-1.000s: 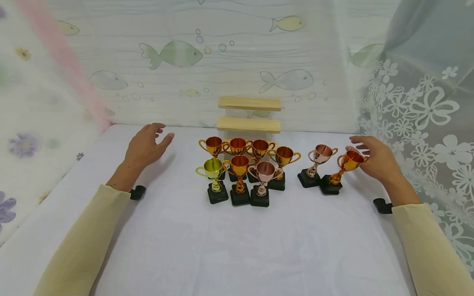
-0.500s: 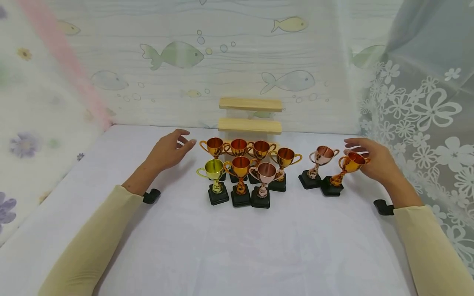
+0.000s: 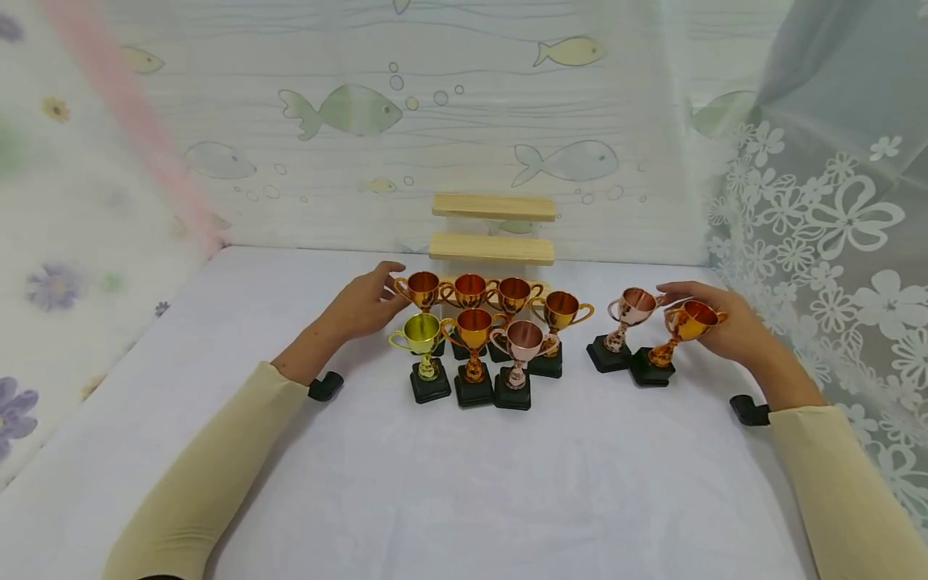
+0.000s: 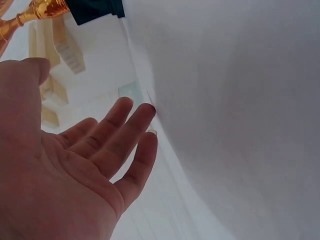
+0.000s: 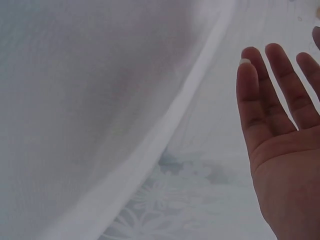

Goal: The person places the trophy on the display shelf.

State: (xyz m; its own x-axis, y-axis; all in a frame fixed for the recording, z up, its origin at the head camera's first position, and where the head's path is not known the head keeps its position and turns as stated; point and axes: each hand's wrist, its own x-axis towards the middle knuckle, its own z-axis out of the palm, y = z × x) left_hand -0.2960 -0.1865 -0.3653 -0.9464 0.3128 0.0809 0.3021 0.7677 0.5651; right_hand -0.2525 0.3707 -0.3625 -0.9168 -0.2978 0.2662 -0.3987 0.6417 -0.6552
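My left hand point(image 3: 366, 304) is at the left end of a cluster of small trophy cups, fingers relaxed, right beside the back-left gold trophy point(image 3: 424, 288). In the left wrist view its palm and spread fingers point(image 4: 112, 137) hold nothing. In the front row stand a yellow-gold trophy point(image 3: 422, 332), an orange-gold trophy point(image 3: 474, 329) and a rose trophy point(image 3: 524, 341). My right hand point(image 3: 732, 322) is behind an orange-gold trophy point(image 3: 692, 322) on the right, which partly hides it. Next to that one stands another rose trophy point(image 3: 633, 308). The right wrist view shows straight, bare fingers point(image 5: 280, 95).
Behind the cluster rises a stepped wooden shelf point(image 3: 493, 248) with pale planks. All the trophies have black square bases on a white cloth point(image 3: 464, 491). A fish-print curtain point(image 3: 449, 121) hangs at the back, and a lace curtain point(image 3: 834, 217) hangs on the right.
My left hand has moved right, up to the trophy cluster. The right hand has shifted slightly left behind the right-hand trophies. The trophies stay standing where they were.
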